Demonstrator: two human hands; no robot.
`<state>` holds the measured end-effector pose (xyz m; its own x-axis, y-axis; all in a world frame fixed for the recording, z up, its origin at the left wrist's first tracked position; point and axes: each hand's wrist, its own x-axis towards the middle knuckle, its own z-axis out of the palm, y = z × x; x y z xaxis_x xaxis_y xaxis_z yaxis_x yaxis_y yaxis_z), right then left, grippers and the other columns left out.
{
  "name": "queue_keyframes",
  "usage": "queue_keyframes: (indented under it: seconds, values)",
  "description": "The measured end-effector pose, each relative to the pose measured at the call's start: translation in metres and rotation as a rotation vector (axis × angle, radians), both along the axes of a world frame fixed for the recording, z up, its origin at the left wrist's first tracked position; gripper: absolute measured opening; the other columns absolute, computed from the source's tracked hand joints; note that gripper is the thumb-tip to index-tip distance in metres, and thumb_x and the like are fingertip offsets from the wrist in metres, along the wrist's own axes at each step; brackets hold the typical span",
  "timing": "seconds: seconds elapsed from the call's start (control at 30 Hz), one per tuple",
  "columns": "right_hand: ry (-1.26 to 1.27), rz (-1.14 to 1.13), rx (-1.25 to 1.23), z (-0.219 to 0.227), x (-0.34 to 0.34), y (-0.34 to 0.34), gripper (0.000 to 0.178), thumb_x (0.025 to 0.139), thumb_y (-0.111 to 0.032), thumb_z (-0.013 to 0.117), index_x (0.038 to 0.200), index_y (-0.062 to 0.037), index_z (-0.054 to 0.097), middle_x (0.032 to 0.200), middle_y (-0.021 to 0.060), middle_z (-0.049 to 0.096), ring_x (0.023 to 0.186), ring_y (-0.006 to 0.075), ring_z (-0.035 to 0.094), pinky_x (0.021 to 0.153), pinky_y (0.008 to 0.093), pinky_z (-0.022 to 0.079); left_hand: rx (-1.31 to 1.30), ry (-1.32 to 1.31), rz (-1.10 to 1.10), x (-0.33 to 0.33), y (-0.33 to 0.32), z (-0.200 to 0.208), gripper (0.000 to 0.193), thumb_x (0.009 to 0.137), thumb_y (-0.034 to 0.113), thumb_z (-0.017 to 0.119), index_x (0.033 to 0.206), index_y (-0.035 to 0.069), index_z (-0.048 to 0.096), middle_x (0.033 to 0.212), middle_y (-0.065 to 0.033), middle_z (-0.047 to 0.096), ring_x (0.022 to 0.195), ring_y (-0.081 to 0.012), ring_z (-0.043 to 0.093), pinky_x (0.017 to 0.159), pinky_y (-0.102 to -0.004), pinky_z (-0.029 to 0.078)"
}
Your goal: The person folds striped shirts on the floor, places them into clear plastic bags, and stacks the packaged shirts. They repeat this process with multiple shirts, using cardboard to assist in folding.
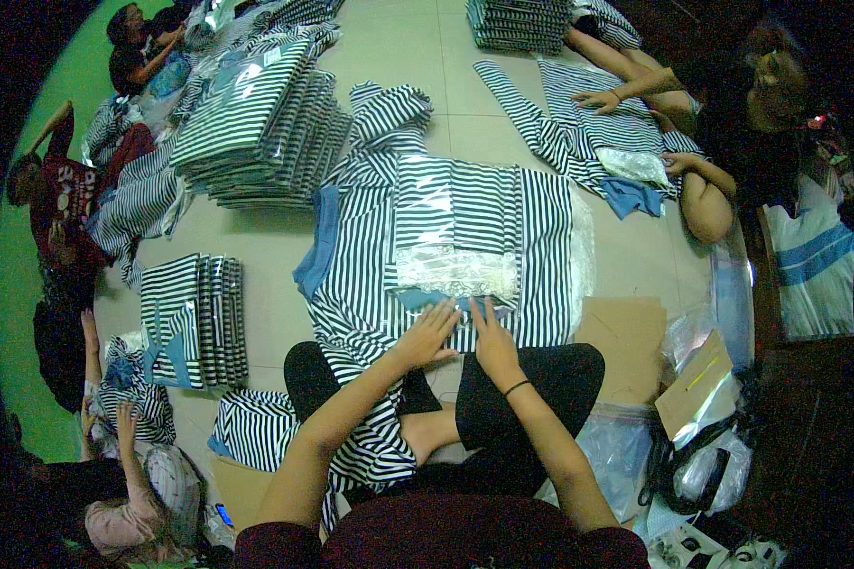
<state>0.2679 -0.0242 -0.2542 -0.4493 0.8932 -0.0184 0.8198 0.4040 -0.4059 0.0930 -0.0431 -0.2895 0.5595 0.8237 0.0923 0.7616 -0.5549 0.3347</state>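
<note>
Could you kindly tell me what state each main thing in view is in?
Left hand: open, on the packet's near end
Right hand: open, beside it
Striped packet: folded, in clear plastic; sealing unclear
Striped garment underneath: spread out
Large stack: folded, piled high
Smaller stack: folded, piled
Cardboard sheet: lying flat

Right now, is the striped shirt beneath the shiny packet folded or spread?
Spread: the striped shirt shows past both sides of the packet, blue trim left, white lace right.
</note>
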Motion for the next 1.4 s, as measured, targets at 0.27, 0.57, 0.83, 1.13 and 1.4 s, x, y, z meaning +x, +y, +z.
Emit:
queue_keyframes:
  seconds: [0.27, 0.57, 0.83, 1.13, 1.4]
  values:
    - [-0.18, -0.039, -0.2, -0.003, -0.001, 0.0, 0.06, 0.069, 0.001, 0.045, 0.126, -0.0078, 0.027, 0.127, 0.0249, 0.025, 0.081, 0.0323, 0.054, 0.068, 0.0357, 0.046, -0.233, 0.034, 0.371, -0.005, -0.009, 0.0, 0.083, 0.07, 0.051, 0.051, 0.123, -0.007, 0.023, 0.123, -0.0235, 0.031, 0.117, -0.0325, 0.028, 0.097, -0.0419, 0.019]
    - [0.121, -0.009, -0.057, -0.021, -0.046, -0.008, 0.056, 0.071, 0.0, 0.042, 0.124, 0.0071, 0.022, 0.13, 0.0238, 0.021, 0.122, 0.0349, 0.019, 0.097, 0.0384, 0.022, -0.693, -2.224, 1.071, 0.039, 0.016, 0.027, 0.041, 0.083, 0.02, 0.048, 0.118, 0.001, 0.038, 0.11, -0.0096, 0.047, 0.104, -0.0194, 0.043, 0.09, -0.0328, 0.034]
    - [0.19, 0.018, 0.067, -0.043, -0.051, 0.057, 0.05, 0.075, -0.005, 0.04, 0.124, -0.002, 0.03, 0.128, 0.018, 0.028, 0.12, 0.0311, 0.025, 0.096, 0.0364, 0.027, -0.637, -1.67, 0.881, 0.03, -0.005, 0.037, 0.037, 0.08, 0.02, 0.051, 0.111, 0.001, 0.044, 0.107, -0.0116, 0.049, 0.099, -0.0177, 0.047, 0.087, -0.0286, 0.037]
    - [-0.021, 0.275, 0.164, -0.062, -0.04, 0.068, 0.053, 0.075, -0.004, 0.039, 0.126, -0.0023, 0.025, 0.13, 0.0169, 0.025, 0.121, 0.029, 0.025, 0.092, 0.0374, 0.035, -0.256, -0.099, 0.352, 0.032, -0.029, -0.001, 0.06, 0.071, 0.018, 0.055, 0.123, 0.001, 0.03, 0.125, -0.0168, 0.033, 0.116, -0.0324, 0.029, 0.095, -0.0419, 0.024]
    - [-0.089, 0.245, 0.022, -0.086, -0.042, 0.078, 0.059, 0.07, -0.001, 0.042, 0.125, 0.0009, 0.023, 0.132, 0.0159, 0.02, 0.122, 0.0338, 0.019, 0.092, 0.0319, 0.035, -0.25, -0.08, 0.359, 0.03, -0.03, -0.003, 0.059, 0.068, 0.012, 0.054, 0.122, 0.003, 0.032, 0.125, -0.0149, 0.034, 0.116, -0.0305, 0.029, 0.095, -0.0426, 0.024]
